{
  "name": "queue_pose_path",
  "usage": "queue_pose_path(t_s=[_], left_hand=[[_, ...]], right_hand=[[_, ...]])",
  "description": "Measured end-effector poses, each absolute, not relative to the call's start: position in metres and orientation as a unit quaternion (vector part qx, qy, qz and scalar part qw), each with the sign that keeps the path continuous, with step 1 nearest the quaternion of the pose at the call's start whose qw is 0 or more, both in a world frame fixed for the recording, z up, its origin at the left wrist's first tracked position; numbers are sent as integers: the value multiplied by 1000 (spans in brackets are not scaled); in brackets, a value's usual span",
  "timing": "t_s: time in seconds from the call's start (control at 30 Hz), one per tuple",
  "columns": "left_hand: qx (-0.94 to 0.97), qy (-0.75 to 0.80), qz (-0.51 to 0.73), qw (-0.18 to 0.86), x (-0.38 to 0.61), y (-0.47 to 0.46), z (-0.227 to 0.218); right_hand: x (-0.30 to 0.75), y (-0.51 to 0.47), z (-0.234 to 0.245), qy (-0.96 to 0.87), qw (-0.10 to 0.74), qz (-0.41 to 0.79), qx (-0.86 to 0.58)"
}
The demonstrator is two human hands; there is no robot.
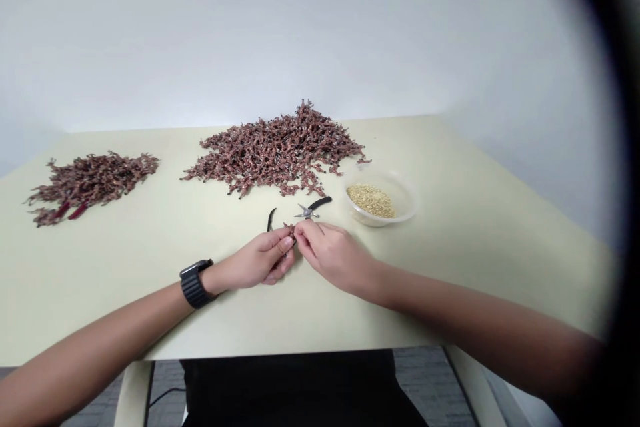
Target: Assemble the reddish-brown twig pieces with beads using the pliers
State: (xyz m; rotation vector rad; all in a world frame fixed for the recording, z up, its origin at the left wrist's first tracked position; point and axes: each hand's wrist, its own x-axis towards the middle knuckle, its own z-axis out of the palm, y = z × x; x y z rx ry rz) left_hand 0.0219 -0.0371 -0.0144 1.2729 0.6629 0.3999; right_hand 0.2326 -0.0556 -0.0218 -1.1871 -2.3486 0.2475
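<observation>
1. Your left hand (263, 257) is shut tight and up off the table. Its thumb and fingers (285, 245) pinch a small brown sprig (289, 227), so you are gripping it with that hand.

2. Your right hand (335, 257) is right beside your left hand, and the two are touching. Its fingertips (303, 230) curl in at the same small sprig. You may be pinching it with this hand too, but I cannot tell, because your fingers hide that part.

3. The sprig is in the middle, between your two hands, just in front of the small scissors (310, 211). Most of it is hidden by your fingers.

4. The scissors lie on the pale table (450, 227) just past your hands. They have shiny metal blades and a black handle. Neither hand is on them.

5. A curved black piece (271, 218) lies near your left fingers. I cannot tell if it is part of the scissors.

6. A big pile of reddish-brown sprigs (275, 150) sits past the scissors. A smaller, darker pile (90, 183) sits to your left, well apart from it.

7. A clear bowl (380, 197) sits to your right of the scissors, near the big pile. It holds tan seeds (371, 200).

8. A black watch (195, 283) is on your left wrist.
</observation>
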Motion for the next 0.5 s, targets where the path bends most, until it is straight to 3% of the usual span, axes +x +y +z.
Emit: queue_pose_path(t_s=[0.2,0.5], left_hand=[[573,293,178,744,21,-36,-17],[533,233,139,801,11,-24,-18]], right_hand=[[234,-59,-20,-870,234,95,-423],[236,-46,-8,-753,326,355,-448]])
